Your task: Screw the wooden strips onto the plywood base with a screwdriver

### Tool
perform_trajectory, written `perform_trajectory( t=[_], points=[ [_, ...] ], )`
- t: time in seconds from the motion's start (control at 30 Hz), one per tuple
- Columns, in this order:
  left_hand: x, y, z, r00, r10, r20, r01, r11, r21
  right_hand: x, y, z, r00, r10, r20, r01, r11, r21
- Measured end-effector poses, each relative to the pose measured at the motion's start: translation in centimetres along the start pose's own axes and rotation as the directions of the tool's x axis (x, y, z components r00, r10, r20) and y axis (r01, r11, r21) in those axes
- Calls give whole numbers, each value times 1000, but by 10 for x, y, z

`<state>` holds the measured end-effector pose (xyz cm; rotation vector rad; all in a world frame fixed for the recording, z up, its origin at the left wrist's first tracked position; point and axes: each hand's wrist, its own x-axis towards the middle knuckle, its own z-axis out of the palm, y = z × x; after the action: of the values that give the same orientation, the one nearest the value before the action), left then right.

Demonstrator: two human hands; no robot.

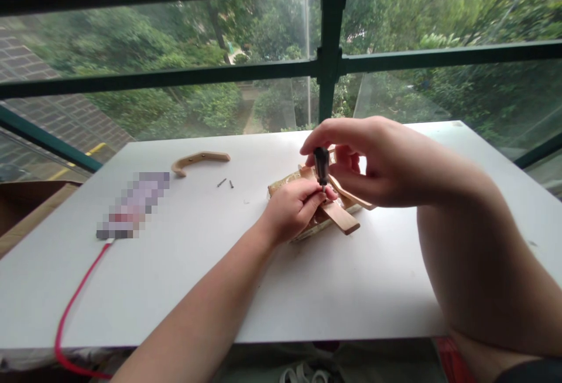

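Note:
My right hand [369, 157] pinches the dark handle of a small screwdriver [322, 166], held upright with its tip pointing down. Below it, my left hand [292, 207] is closed around the wooden assembly [342, 216], a set of light wood slats lying on a plastic bag [281, 185] at the middle of the white table [219, 277]. The left fingertips meet the screwdriver's tip, and whatever sits under them is hidden. A curved wooden piece [199, 160] lies apart at the back left, with two small dark screws [225, 183] just right of it.
A blurred flat object [134, 204] lies on the table's left side, with a red cable [72, 307] running from it over the front edge. A cardboard box [26, 210] stands left of the table. Behind the table is a window with a green frame [327, 67].

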<state>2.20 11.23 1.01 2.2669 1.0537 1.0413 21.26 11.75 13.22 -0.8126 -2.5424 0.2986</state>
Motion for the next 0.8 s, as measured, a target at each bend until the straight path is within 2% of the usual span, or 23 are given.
perform_trajectory(
  t=[0.1,0.33,0.6,0.67,0.8],
  points=[
    [0,0,0,1000,-6,17,6,1000,15,-2,1,-3,1000,-1,-7,1,1000,-12],
    [-1,-2,1,999,34,18,-35,999,40,5,1,5,993,48,-111,-62,991,-121],
    [-1,0,1,1000,5,-1,-5,999,40,6,-2,8,986,97,-139,-114,986,-118],
    [-1,0,1,1000,-2,3,2,1000,28,5,-1,7,989,96,-109,-103,993,-59],
    [-1,1,0,1000,-4,9,4,1000,15,3,1,5,999,20,26,-22,997,72]
  ],
)
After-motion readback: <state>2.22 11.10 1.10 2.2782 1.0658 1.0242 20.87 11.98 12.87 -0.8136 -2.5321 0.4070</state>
